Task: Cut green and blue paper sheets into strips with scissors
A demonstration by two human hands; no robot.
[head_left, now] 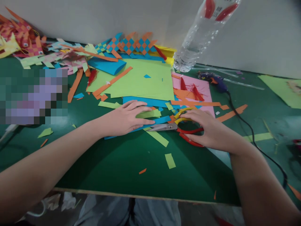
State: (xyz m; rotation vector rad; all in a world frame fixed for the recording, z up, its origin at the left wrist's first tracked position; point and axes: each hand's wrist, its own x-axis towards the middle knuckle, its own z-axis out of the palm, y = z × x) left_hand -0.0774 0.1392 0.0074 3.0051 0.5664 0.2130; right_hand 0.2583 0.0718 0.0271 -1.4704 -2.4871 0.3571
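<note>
My left hand (125, 118) lies flat with fingers stretched out on blue and green paper strips (150, 121) in the middle of the green table (122, 166). My right hand (213, 130) rests over the red handles of a pair of scissors (178, 128), whose metal blades point left toward my left fingertips. Its fingers curl down over the handles and some yellow strips. Whether they grip the scissors is hidden.
Sheets of green paper (143, 81), pink paper (199, 89) and blue paper lie behind my hands, with orange strips scattered about. Woven paper pieces (131, 44) pile along the wall. A plastic bottle (199, 34) stands at the back right. A glue gun (215, 80) trails a black cord (254, 138).
</note>
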